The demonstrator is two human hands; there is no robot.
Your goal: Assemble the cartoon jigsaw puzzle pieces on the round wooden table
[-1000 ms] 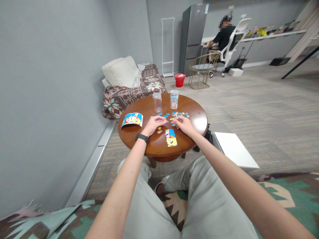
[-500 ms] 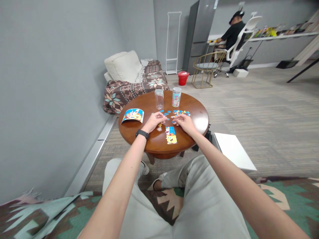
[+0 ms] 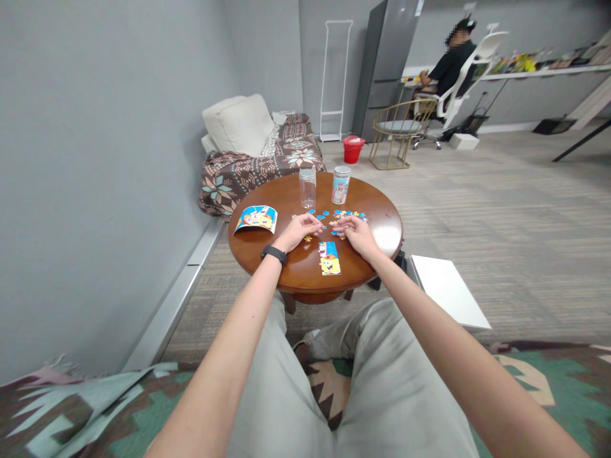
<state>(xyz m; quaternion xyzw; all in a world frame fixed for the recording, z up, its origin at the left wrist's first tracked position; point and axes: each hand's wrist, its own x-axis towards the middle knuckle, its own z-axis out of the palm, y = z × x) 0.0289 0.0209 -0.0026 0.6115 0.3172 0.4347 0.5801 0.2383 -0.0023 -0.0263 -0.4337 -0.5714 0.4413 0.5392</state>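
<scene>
Over the round table, your hands hover — fingers curled above puzzle pieces, grip unclear — with a red bucket standing beyond.

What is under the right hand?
Loose puzzle pieces show beyond the right hand and at its fingertips, on the round table. Whatever lies directly beneath its palm and fingers is covered, so I can't tell.
</scene>
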